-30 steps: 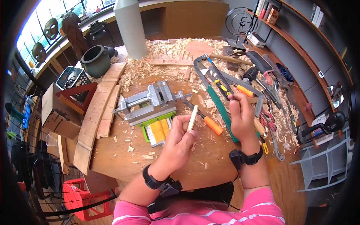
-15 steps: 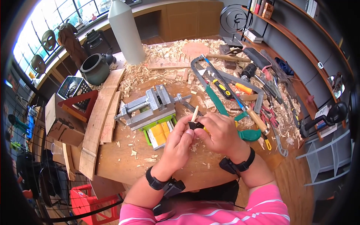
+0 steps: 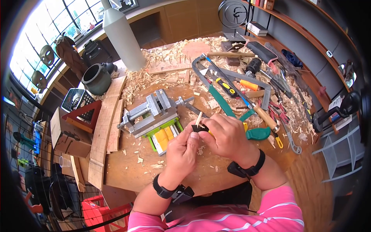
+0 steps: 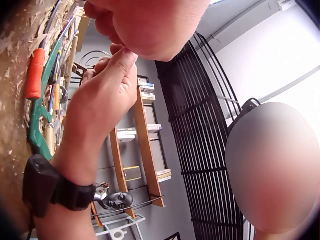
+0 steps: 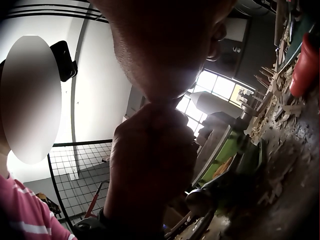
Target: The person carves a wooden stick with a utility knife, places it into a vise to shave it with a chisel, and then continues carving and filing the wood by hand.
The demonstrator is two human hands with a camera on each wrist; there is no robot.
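Note:
My left hand point(image 3: 181, 154) pinches a thin, pale wooden stick point(image 3: 199, 118) near the table's front edge, its tip pointing up and away. A small black piece point(image 3: 198, 128), flat like a scrap of sandpaper, lies against the stick's lower part. My right hand point(image 3: 228, 135) pinches that black piece from the right, thumb close to the left thumb. In the left wrist view the right hand point(image 4: 97, 107) meets the left fingers. Both hands are dark in the right wrist view, where the left hand point(image 5: 152, 155) hides the stick.
Just beyond the hands stands a metal vise point(image 3: 152, 112) beside a green tray point(image 3: 150, 144) with yellow blocks. A green-handled hacksaw point(image 3: 221, 101) and several other tools lie right among wood shavings point(image 3: 162, 79). Planks point(image 3: 106, 133) lie left; a tall pale bottle point(image 3: 123, 40) stands behind.
My right hand has come left from beside the hacksaw to the left hand, and the black piece now shows against the stick. Over the last half second both hands stay together.

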